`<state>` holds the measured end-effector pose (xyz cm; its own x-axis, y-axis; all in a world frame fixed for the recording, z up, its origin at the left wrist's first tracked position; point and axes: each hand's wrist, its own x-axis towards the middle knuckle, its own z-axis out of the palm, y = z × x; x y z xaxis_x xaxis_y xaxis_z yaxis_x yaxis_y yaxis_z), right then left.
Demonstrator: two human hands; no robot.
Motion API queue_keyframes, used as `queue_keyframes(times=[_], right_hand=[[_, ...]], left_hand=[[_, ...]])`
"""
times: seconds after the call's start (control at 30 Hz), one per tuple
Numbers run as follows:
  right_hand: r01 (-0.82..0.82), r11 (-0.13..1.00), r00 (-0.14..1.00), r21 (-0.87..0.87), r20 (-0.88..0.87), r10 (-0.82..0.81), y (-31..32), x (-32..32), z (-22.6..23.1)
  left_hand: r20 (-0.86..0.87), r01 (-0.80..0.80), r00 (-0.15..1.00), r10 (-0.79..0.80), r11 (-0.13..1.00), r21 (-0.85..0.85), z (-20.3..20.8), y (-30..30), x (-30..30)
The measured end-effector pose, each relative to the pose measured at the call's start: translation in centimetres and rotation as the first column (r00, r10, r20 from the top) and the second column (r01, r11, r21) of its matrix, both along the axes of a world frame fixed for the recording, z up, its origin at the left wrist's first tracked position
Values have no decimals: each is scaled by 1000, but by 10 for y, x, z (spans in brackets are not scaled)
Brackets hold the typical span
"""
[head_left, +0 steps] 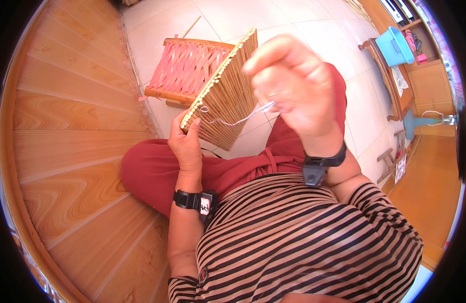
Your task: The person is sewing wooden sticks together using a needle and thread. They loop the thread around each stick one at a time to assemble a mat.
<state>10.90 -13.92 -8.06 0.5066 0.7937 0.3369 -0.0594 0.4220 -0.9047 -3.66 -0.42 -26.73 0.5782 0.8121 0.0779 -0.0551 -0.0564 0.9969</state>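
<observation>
A stiff panel of thin brown stalks (233,96) laid side by side, their pale cut ends in a row along one edge, stands tilted above my lap. My left hand (186,143) grips its lower left corner, with the thumb on the near face and the fingers behind. My right hand (298,88) is raised to the right of the panel, fingers curled and partly blurred. White thread (238,122) runs slackly from the panel's face, with a small loop near the edge, into my right hand. Whether a needle is at my fingertips cannot be made out.
Beyond the panel stands a low stool (192,68) with a woven pink strap seat. A wood-panelled surface (86,166) rises at the left. At the right are a small wooden table (379,76), a blue plastic basket (394,46) and a cabinet (432,86). Pale tiles cover the floor.
</observation>
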Motion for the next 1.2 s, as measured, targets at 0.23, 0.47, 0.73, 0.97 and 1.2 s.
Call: queue_keyframes(times=[0.23, 0.47, 0.73, 0.97, 1.2], right_hand=[[-221, 707, 877, 672, -181, 446, -74, 22, 61], [-504, 550, 729, 666, -14, 684, -79, 9, 64], [183, 860, 892, -476, 448, 58, -16, -17, -46], [297, 868, 728, -399, 683, 65, 39, -29, -87], [233, 880, 733, -414, 669, 120, 44, -22, -103]], left_hand=[[154, -13, 986, 59, 958, -285, -7, 2, 19], [136, 82, 990, -42, 950, -302, -38, 6, 19], [145, -74, 985, 95, 987, -145, 18, 6, 7], [211, -100, 968, 136, 980, -173, 23, 19, -3], [164, -67, 980, 113, 963, -262, 19, 19, -8]])
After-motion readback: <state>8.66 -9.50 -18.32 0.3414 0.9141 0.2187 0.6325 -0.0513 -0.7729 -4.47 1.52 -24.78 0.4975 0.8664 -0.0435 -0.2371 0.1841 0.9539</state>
